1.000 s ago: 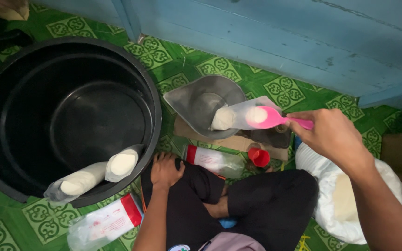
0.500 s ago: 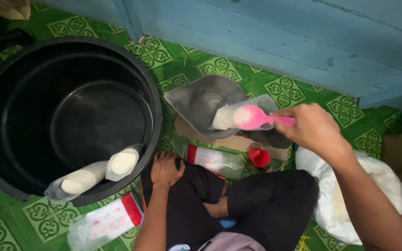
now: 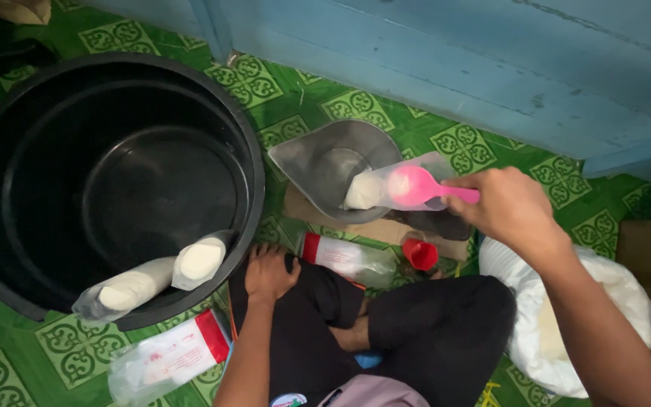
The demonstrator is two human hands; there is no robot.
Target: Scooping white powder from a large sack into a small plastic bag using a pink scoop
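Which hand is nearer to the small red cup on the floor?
Left. The left hand rests on the knee, level with the red cup; the right hand holds the pink spoon above it.

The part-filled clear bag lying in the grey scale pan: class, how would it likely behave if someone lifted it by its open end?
The clear bag is thin film, so it would probably hang limp. The white powder bunched at its closed end would likely sag downward. Its open mouth, by the pink spoon in the right hand, might spill if tilted.
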